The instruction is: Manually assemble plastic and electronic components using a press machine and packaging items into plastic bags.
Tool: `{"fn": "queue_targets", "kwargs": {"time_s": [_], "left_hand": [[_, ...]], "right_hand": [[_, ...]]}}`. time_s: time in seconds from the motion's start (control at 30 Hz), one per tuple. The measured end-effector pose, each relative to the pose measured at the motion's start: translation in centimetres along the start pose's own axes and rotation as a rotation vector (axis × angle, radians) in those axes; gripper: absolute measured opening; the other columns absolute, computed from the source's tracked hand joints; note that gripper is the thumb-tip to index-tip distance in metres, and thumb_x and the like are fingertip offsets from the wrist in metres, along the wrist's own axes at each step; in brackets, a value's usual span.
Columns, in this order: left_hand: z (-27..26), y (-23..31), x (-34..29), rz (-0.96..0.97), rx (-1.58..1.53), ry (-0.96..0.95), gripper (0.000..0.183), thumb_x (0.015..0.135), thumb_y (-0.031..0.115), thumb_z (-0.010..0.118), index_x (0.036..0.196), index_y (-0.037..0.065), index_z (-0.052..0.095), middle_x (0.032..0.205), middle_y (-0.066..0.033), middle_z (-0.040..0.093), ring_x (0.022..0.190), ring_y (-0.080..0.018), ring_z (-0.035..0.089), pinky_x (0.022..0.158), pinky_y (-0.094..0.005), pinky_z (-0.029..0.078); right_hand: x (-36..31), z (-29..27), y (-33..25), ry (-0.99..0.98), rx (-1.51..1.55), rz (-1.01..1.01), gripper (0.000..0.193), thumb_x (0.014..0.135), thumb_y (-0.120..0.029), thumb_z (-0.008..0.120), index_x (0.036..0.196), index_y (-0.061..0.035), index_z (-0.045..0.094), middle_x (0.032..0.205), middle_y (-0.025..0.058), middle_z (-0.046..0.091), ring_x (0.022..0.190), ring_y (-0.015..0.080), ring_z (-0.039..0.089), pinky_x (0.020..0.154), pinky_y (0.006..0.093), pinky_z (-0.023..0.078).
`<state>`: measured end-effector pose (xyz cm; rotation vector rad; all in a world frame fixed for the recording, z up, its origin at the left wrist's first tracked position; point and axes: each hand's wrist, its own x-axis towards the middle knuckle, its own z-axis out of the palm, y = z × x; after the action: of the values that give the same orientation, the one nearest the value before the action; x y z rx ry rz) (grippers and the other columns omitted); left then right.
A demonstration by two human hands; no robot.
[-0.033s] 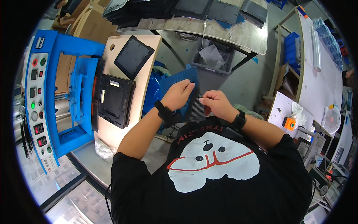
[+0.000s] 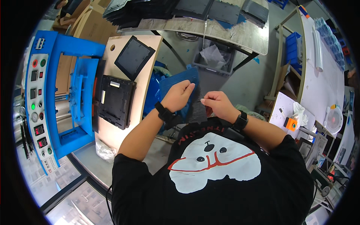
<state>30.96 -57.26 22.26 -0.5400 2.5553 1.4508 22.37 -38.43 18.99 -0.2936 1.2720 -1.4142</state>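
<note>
Upright in front of my chest is a thin ridged panel [image 2: 198,107], dark grey along its right side, with a blue, finely striped face [image 2: 183,78] toward the upper left. My left hand [image 2: 178,95] grips this panel, thumb lying across the blue face; its other fingers are hidden behind. At the panel's right edge, my right hand [image 2: 218,105] has thumb and forefinger pinched together. Whatever sits between those fingertips is too small to make out. Both wrists wear black bands.
To the left, a pale wooden bench [image 2: 144,86] carries a black square frame [image 2: 135,56] and a black moulded fixture [image 2: 117,101]. A blue press [image 2: 52,93] stands beyond it. Dark panels [image 2: 225,11] cover the far table; a grey crate [image 2: 215,69] sits beneath. White worktables [image 2: 322,86] line the right.
The ridged panel has tilted very slightly in my left hand. Both hands stay in nearly the same place.
</note>
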Motion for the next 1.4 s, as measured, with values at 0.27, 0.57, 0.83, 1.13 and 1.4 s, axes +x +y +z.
{"fn": "queue_targets", "kwargs": {"time_s": [0.27,0.57,0.83,1.13,1.4], "left_hand": [[-0.7,-0.4,-1.4,0.015,-0.015,0.137,0.031,0.099,0.021,0.05,0.078,0.0,0.048,0.065,-0.0097,0.045,0.06,-0.0202,0.041,0.058,-0.0343,0.038],[-0.1,-0.8,-2.2,-0.108,0.048,0.2,0.024,0.098,0.019,0.052,0.083,0.001,0.05,0.07,-0.0113,0.052,0.064,-0.0234,0.05,0.06,-0.0342,0.041],[4.1,-3.3,0.7,-0.068,-0.112,0.386,0.013,0.093,0.006,0.051,0.102,-0.003,0.048,0.091,-0.0213,0.059,0.084,-0.0332,0.06,0.078,-0.0373,0.047],[2.7,-3.2,2.5,-0.068,-0.07,0.339,0.041,0.1,0.036,0.046,0.083,-0.001,0.05,0.069,-0.0083,0.051,0.065,-0.0218,0.047,0.062,-0.0369,0.041],[1.8,-4.2,2.9,-0.155,-0.704,0.326,0.04,0.104,0.033,0.043,0.076,0.007,0.054,0.068,0.0088,0.037,0.064,-0.0043,0.03,0.056,-0.0235,0.028]], "right_hand": [[-1.0,-0.8,-0.4,-0.01,0.017,0.02,0.018,0.093,-0.013,0.06,0.081,-0.0008,0.06,0.063,0.0019,0.058,0.053,0.0103,0.058,0.05,0.0249,0.05],[-1.1,-2.0,-0.3,-0.014,-0.164,-0.076,0.019,0.092,-0.014,0.061,0.08,0.0004,0.061,0.061,0.002,0.057,0.053,0.0085,0.057,0.049,0.025,0.046],[-0.1,0.3,-0.7,0.093,-0.749,-0.419,0.017,0.085,-0.014,0.06,0.076,0.0008,0.058,0.069,0.0233,0.058,0.066,0.0439,0.056,0.059,0.0439,0.046],[0.5,-0.6,-0.8,0.131,-0.734,-0.384,0.019,0.085,-0.014,0.061,0.074,0.0015,0.056,0.067,0.0235,0.056,0.062,0.0418,0.056,0.056,0.0425,0.046],[0.6,-3.2,0.5,0.119,-0.167,-0.155,0.018,0.091,-0.012,0.061,0.079,0.0014,0.06,0.063,0.0015,0.056,0.055,0.0084,0.055,0.049,0.0276,0.046]]}}
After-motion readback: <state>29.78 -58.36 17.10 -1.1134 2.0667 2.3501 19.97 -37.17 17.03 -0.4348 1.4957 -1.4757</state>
